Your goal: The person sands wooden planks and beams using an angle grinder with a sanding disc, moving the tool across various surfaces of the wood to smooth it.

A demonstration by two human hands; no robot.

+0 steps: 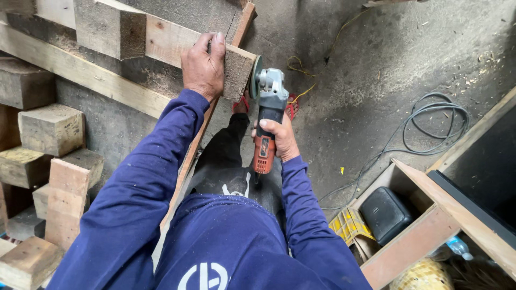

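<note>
One angle grinder (267, 115), wrapped by the fingers of the right hand (279, 138), sets its disc against the end of one wooden block (212, 56). The left hand (203, 67) presses flat on that block. Left of the block lie about six loose timber offcuts (51, 129); right of it, one coiled cable (430, 126).

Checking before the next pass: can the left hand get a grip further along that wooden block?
Probably yes. The left hand already rests on the wooden block, whose top is bare; the angle grinder in the right hand works its end.
</note>
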